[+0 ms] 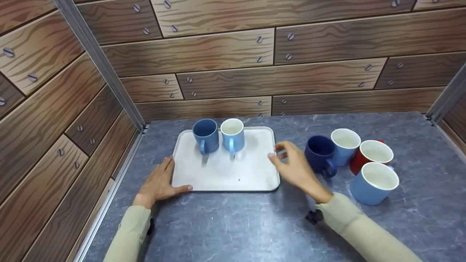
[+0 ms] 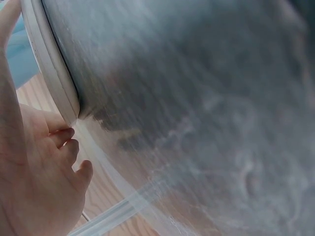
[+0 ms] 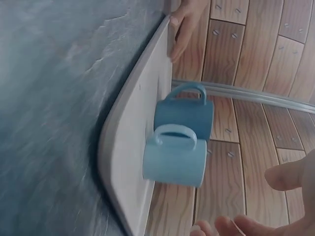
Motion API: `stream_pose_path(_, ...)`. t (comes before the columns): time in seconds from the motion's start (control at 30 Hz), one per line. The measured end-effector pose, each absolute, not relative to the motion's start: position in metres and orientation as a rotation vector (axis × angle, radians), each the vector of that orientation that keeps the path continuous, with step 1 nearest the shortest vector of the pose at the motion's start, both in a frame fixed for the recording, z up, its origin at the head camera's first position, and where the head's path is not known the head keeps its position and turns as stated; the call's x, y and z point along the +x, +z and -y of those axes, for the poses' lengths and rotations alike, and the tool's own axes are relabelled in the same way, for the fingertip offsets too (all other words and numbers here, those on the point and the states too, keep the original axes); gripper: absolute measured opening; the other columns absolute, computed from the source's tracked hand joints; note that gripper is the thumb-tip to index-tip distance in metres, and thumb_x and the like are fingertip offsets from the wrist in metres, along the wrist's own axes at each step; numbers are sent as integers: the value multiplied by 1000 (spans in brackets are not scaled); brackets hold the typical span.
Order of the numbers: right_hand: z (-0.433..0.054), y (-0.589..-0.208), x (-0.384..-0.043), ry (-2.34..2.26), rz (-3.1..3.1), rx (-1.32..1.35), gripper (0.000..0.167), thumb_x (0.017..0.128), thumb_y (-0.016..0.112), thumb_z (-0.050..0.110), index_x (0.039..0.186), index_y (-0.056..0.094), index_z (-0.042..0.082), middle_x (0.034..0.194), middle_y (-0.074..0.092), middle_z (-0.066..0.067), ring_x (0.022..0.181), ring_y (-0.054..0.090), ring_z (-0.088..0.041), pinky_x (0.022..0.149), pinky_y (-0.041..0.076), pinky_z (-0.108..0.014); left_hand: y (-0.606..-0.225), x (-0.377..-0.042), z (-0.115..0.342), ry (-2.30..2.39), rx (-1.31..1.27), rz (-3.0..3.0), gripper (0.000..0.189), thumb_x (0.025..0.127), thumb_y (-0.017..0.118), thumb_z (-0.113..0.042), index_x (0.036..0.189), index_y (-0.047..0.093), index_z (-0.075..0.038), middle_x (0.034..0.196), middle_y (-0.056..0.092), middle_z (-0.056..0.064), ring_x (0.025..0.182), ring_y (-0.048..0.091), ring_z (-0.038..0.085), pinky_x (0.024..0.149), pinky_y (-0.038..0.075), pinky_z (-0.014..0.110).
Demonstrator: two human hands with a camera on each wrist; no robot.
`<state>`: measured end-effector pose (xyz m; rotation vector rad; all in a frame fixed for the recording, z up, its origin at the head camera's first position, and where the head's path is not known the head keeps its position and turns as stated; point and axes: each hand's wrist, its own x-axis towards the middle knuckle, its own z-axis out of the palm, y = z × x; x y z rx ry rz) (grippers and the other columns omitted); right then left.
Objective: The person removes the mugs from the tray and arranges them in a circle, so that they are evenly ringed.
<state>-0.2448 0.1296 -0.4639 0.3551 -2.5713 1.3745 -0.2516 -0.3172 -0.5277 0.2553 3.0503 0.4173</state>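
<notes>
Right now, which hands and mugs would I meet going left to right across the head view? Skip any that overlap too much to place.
Left hand, slate-blue mug, light blue mug, right hand, navy mug, second light blue mug.

Head view: the left sleeve [image 1: 125,233] and right sleeve [image 1: 367,233] are cut off by the bottom edge. Right of centre, contact between the right hand [image 1: 297,168] and the tray [image 1: 255,171] cannot be determined. A dark speck [image 1: 239,179] on the tray is too small to identify. At right, the front light blue mug [image 1: 370,189] hides part of the red mug [image 1: 358,162].

Left wrist view: the tabletop [image 2: 211,123] is blurred. The left hand [image 2: 47,172] is cut off by the left edge; a blue shape [image 2: 23,59], upper left, is partly hidden and unidentifiable.

Right wrist view: the right hand is cut off at lower right, the tray at the bottom edge.
</notes>
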Motion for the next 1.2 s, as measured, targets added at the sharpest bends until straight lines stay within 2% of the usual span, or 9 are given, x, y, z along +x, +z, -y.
stream_pose_path(0.33, -76, -470, -267, 1309, 2651, 387, 37, 101, 72, 25, 128, 66, 1, 121, 70, -17, 105, 71, -36, 92, 61, -50, -530, -252, 316, 415, 266, -3057, 135, 77, 70, -87, 168, 25, 2, 175, 24, 24, 162, 25, 46, 133, 23, 60)
stream_pose_path(0.57, -50, -475, -296, 1316, 2709, 421, 43, 103, 68, 31, 131, 64, -2, 123, 69, -19, 107, 69, -35, 94, 59, -50, -529, -252, 316, 419, 258, -3050, 136, 77, 69, -89, 169, 23, 1, 176, 22, 24, 162, 24, 46, 133, 23, 60)
stream_pose_path(0.97, -17, -496, -319, 1554, 2678, 371, 30, 103, 68, 24, 121, 70, -1, 121, 75, -20, 115, 71, -33, 104, 57, -48, -528, -253, 317, 407, 242, -3038, 135, 78, 68, -88, 169, 23, 0, 177, 21, 22, 163, 22, 44, 134, 21, 58)
stream_pose_path(1.1, -11, -501, -320, 1599, 2637, 324, 28, 104, 68, 21, 120, 73, -1, 118, 77, -19, 113, 71, -33, 102, 57, -48, -528, -254, 317, 409, 254, -3048, 135, 77, 69, -88, 169, 23, 1, 176, 22, 23, 163, 22, 44, 134, 21, 59)
stream_pose_path(1.2, -7, -504, -320, 1645, 2610, 285, 25, 104, 67, 17, 118, 75, -2, 114, 78, -18, 109, 71, -30, 96, 58, -43, -529, -254, 318, 412, 254, -3046, 136, 77, 69, -88, 168, 23, 1, 176, 21, 24, 163, 22, 45, 134, 21, 60)
